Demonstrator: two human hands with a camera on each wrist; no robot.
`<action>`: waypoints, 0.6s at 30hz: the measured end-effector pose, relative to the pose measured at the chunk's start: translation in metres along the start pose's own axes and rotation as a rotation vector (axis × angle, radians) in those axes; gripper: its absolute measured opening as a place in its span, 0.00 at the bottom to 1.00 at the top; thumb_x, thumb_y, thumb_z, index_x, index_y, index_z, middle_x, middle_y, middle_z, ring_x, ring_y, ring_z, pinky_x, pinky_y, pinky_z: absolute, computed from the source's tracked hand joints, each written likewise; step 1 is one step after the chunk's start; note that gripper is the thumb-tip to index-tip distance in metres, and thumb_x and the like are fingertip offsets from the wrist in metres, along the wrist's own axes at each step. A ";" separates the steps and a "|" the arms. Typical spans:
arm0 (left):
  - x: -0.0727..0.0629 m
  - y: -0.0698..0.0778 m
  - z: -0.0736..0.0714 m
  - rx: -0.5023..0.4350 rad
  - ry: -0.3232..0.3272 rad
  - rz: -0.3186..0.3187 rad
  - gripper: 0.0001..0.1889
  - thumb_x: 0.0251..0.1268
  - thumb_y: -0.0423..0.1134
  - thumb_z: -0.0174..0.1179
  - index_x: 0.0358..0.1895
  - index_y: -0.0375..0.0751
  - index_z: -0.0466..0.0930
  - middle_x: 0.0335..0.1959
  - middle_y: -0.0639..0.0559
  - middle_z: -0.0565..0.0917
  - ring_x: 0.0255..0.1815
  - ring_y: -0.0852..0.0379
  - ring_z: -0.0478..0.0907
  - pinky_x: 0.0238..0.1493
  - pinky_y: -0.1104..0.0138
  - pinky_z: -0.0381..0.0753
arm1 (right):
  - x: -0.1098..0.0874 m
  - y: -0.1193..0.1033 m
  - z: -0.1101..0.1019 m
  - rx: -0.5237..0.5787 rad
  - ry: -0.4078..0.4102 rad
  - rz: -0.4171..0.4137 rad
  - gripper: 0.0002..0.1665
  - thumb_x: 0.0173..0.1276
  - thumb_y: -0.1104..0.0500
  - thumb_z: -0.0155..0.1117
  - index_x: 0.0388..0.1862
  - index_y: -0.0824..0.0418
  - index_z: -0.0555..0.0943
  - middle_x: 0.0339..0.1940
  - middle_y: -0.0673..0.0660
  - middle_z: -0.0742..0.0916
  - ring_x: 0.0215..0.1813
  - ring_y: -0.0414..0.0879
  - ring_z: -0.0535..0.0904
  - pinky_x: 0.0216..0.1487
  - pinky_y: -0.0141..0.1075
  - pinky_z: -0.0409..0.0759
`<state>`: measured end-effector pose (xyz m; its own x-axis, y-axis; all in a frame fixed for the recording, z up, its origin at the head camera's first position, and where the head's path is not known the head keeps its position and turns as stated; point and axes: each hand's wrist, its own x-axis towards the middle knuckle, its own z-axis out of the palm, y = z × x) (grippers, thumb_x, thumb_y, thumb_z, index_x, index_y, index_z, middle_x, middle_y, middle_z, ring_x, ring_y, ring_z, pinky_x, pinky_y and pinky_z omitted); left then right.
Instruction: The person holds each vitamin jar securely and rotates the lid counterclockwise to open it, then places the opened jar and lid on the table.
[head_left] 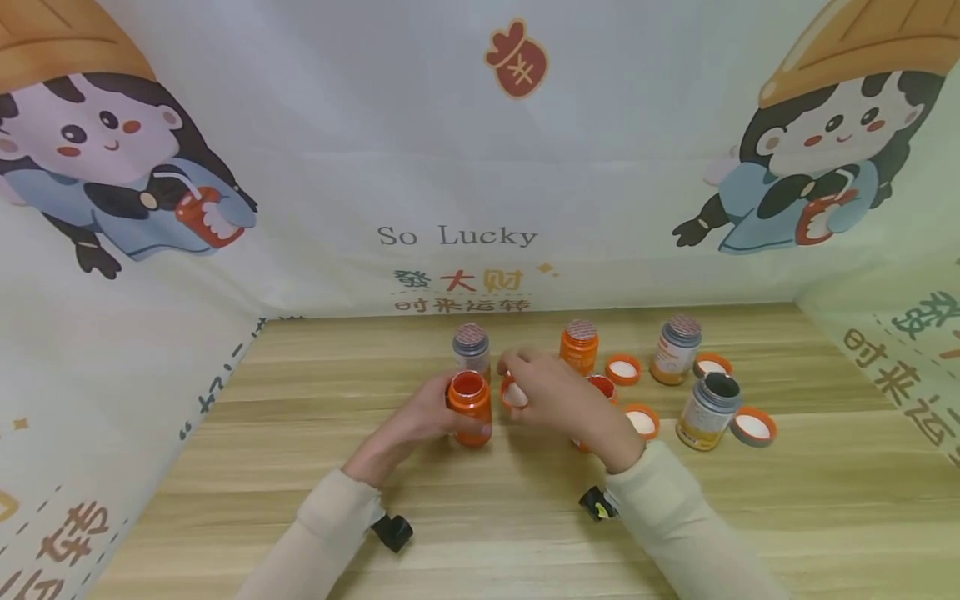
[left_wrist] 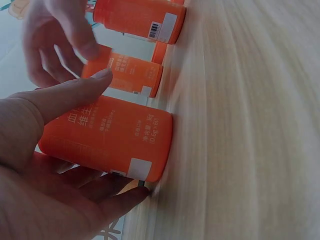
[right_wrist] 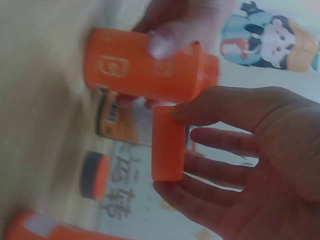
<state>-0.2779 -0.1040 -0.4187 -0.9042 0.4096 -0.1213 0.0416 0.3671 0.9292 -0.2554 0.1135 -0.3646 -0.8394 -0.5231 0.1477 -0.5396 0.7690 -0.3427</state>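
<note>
My left hand (head_left: 427,412) grips an orange bottle (head_left: 470,412) with an uncovered mouth, standing upright on the table. The thumb lies across its labelled side in the left wrist view. Just to the right, my right hand (head_left: 558,392) holds an orange cap (right_wrist: 168,145) by its edge between thumb and fingers. White shows on the cap's inner face in the head view. Cap and bottle mouth are apart there. Behind the gripped bottle stands a grey bottle (head_left: 471,346) with a patterned seal. An open orange bottle (head_left: 603,386) is partly hidden by my right hand and wrist.
At the back stands a sealed orange bottle (head_left: 579,346). A sealed grey bottle (head_left: 675,354) and an open grey one (head_left: 708,412) stand to the right. Several caps lie among them, including an orange cap (head_left: 622,369) and a grey-rimmed cap (head_left: 753,427). A printed cloth (head_left: 637,167) encloses the table.
</note>
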 end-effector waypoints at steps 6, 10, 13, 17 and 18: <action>0.000 0.001 -0.001 0.013 -0.028 0.001 0.41 0.48 0.32 0.76 0.70 0.38 0.71 0.60 0.45 0.84 0.59 0.49 0.79 0.75 0.48 0.71 | 0.005 0.002 0.021 0.013 -0.085 0.026 0.22 0.65 0.63 0.68 0.58 0.63 0.77 0.52 0.61 0.86 0.46 0.54 0.83 0.52 0.46 0.87; 0.000 0.001 -0.002 0.024 -0.031 -0.019 0.43 0.49 0.32 0.77 0.73 0.38 0.69 0.63 0.44 0.83 0.61 0.48 0.79 0.77 0.47 0.69 | 0.006 0.005 0.031 -0.002 -0.128 0.057 0.22 0.69 0.61 0.65 0.60 0.64 0.75 0.48 0.62 0.86 0.41 0.54 0.81 0.47 0.46 0.86; 0.000 0.001 -0.002 0.023 -0.033 -0.026 0.44 0.48 0.32 0.77 0.73 0.37 0.69 0.63 0.44 0.83 0.62 0.47 0.78 0.78 0.46 0.68 | 0.006 0.006 0.036 -0.010 -0.130 0.063 0.19 0.70 0.62 0.64 0.58 0.63 0.76 0.41 0.61 0.85 0.37 0.54 0.79 0.42 0.46 0.83; 0.000 0.001 -0.002 0.021 -0.038 -0.020 0.44 0.48 0.31 0.77 0.73 0.36 0.69 0.64 0.43 0.82 0.63 0.46 0.78 0.78 0.45 0.67 | 0.006 0.007 0.038 -0.014 -0.117 0.060 0.16 0.70 0.63 0.65 0.55 0.63 0.76 0.38 0.60 0.85 0.36 0.54 0.78 0.41 0.46 0.83; 0.000 0.001 -0.002 0.021 -0.036 -0.020 0.44 0.48 0.31 0.77 0.73 0.36 0.68 0.64 0.43 0.82 0.63 0.46 0.78 0.78 0.45 0.67 | 0.006 0.007 0.039 -0.009 -0.116 0.061 0.16 0.70 0.63 0.65 0.54 0.62 0.76 0.38 0.60 0.85 0.36 0.54 0.78 0.42 0.47 0.84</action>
<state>-0.2786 -0.1052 -0.4172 -0.8890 0.4317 -0.1530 0.0325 0.3926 0.9192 -0.2616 0.1020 -0.4022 -0.8575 -0.5142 0.0181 -0.4890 0.8035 -0.3395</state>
